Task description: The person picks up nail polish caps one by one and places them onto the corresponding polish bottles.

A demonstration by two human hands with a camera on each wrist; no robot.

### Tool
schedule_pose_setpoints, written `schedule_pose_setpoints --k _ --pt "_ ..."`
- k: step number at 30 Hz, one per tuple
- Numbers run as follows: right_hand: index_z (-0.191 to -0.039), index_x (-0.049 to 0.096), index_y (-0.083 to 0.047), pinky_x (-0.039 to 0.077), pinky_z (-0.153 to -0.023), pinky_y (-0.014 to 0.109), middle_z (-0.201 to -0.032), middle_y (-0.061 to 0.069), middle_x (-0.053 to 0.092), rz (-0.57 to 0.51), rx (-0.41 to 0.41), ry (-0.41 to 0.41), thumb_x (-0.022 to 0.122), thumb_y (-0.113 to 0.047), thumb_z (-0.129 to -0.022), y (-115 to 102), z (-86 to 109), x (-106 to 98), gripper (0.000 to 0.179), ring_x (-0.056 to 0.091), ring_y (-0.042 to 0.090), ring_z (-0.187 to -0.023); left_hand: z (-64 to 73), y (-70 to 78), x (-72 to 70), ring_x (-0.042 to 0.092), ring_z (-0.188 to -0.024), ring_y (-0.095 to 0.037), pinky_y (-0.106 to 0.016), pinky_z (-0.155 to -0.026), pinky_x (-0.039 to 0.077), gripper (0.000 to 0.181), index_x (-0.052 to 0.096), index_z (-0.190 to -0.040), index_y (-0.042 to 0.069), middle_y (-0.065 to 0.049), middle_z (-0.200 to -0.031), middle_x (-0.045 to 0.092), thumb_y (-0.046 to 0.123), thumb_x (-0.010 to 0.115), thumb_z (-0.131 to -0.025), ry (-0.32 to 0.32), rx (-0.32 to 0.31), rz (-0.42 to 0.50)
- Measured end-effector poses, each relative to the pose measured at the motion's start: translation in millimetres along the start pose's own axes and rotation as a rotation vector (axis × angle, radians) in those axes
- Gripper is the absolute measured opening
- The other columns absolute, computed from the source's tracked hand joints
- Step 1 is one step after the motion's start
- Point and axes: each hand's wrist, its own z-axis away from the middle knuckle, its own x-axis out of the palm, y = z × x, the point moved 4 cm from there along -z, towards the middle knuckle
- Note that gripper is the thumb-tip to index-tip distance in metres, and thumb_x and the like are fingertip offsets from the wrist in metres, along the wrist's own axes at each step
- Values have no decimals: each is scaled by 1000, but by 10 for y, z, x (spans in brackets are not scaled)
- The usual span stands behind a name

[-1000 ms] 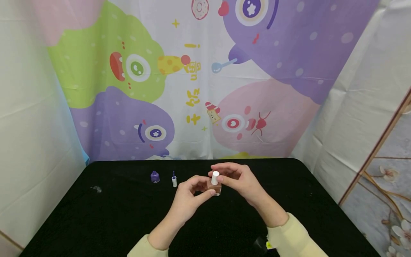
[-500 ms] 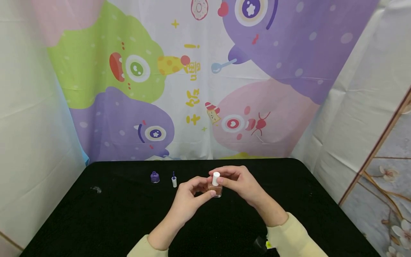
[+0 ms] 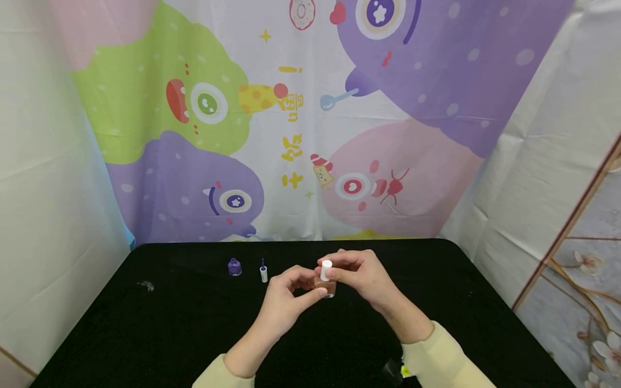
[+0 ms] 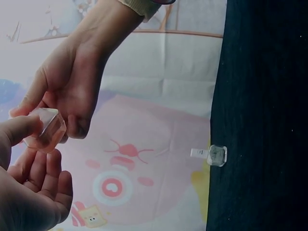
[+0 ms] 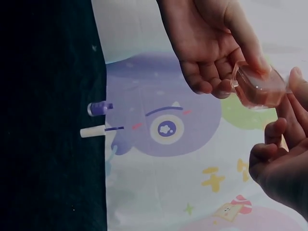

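Black cloth (image 3: 145,334) stretches before us to a far curtain (image 3: 301,129) printed with cartoon monsters; we see white drapes (image 3: 53,145) at left and right, and a floral panel (image 3: 577,285) on the near right. Above the cloth's middle, the left hand (image 3: 283,303) grips a brown nail polish bottle (image 3: 326,287) while the right hand (image 3: 364,275) pinches its white cap (image 3: 326,268). Farther left stand an uncapped purple polish bottle (image 3: 235,268) and a white-handled brush (image 3: 264,274).

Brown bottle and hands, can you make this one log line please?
left hand: holds brown bottle; right hand: pinches cap; purple bottle: open, on table; brush: upright, beside it
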Motion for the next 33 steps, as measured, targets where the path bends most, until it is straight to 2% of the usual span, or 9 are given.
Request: schedule_pose_setpoints --k 6,10,14,18,28,33 --pt "-104 66 7 55 -73 34 -94 10 69 11 -2 48 67 -6 -85 -16 2 12 23 66 20 -81 0 17 3 62 -84 -14 -36 -82 51 20 68 -97 12 -2 -92 66 16 75 -79 38 4 -26" --pt "-102 68 5 55 -71 33 -93 9 69 25 16 82 69 -8 -84 -8 10 12 22 65 19 -80 5 40 9 61 -83 -14 -33 -82 51 19 68 -96 13 0 -90 67 10 75 -78 62 -29 -36" --pt "-101 69 4 54 -68 31 -92 7 70 34 31 122 71 -8 -82 7 21 8 23 61 16 -78 31 167 11 61 -82 -14 -35 -82 51 19 68 -94 11 0 -88 66 5 75 -77 82 -61 -36" --pt "-101 69 5 52 -67 29 -92 7 72 16 33 160 72 -8 -81 12 26 17 24 58 15 -79 57 308 8 61 -80 -14 -38 -81 51 18 68 -93 9 -2 -88 66 3 74 -77 99 -55 -40" --pt "-100 69 6 54 -64 30 -91 7 71 -13 32 220 74 -7 -79 17 26 54 25 60 13 -73 58 302 17 62 -81 -16 -39 -81 52 19 68 -92 9 -2 -88 66 4 76 -76 145 -50 -47" --pt "-100 70 5 53 -63 28 -92 9 71 -11 43 242 75 -8 -79 9 23 64 26 58 12 -73 61 362 23 61 -80 -20 -33 -77 51 17 68 -90 8 -3 -87 66 2 76 -75 178 -49 -79"
